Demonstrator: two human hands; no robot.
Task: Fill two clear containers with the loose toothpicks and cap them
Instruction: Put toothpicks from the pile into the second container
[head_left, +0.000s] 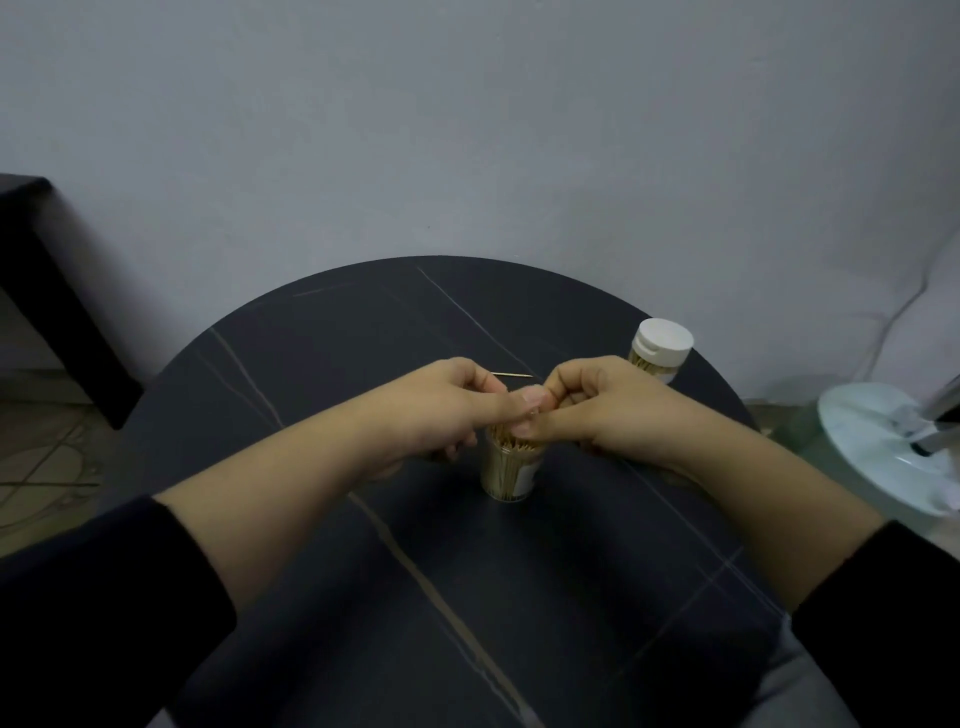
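An uncapped clear container (508, 475) packed with toothpicks stands upright at the middle of the round dark table (363, 332). Both hands hover right over its mouth. My left hand (441, 410) has its fingers curled and its thumb tip at the rim. My right hand (597, 405) has curled fingers meeting the left thumb above the toothpick tips; what they pinch is hidden. One loose toothpick (511, 374) lies on the table just behind the hands. A second clear container (657, 351), full and closed with a white cap, stands at the right rear.
A grey wall rises close behind the table. A white round base with a metal post (893, 447) sits off the table's right edge. Dark furniture (36, 270) stands at the far left over a patterned floor.
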